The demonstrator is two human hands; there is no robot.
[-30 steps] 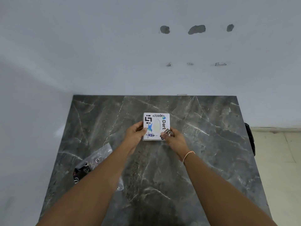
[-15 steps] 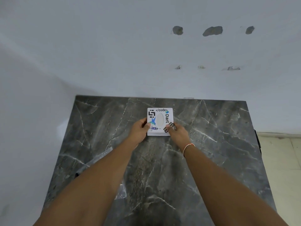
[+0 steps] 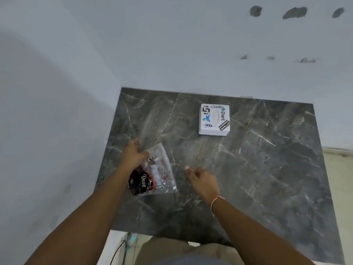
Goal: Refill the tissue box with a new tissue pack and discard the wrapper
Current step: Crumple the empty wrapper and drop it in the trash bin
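Observation:
The white tissue box (image 3: 214,119), covered in stickers and with an oval slot on top, stands alone near the far edge of the dark marble table (image 3: 257,169). A clear plastic wrapper (image 3: 152,173) with a black "Dove" print lies on the table's left side. My left hand (image 3: 132,154) rests on the wrapper's upper left corner, fingers bent over it. To the wrapper's right, my right hand (image 3: 202,179) hovers over the table with loosely spread fingers, holding nothing.
A pale wall runs along the table's far and left sides. A cable and a small object (image 3: 129,240) lie on the floor below the near edge. Light floor (image 3: 340,178) shows to the right.
Both hands have let go of the tissue box and pulled back toward me. The left hand has gone to the wrapper; the view has shifted left.

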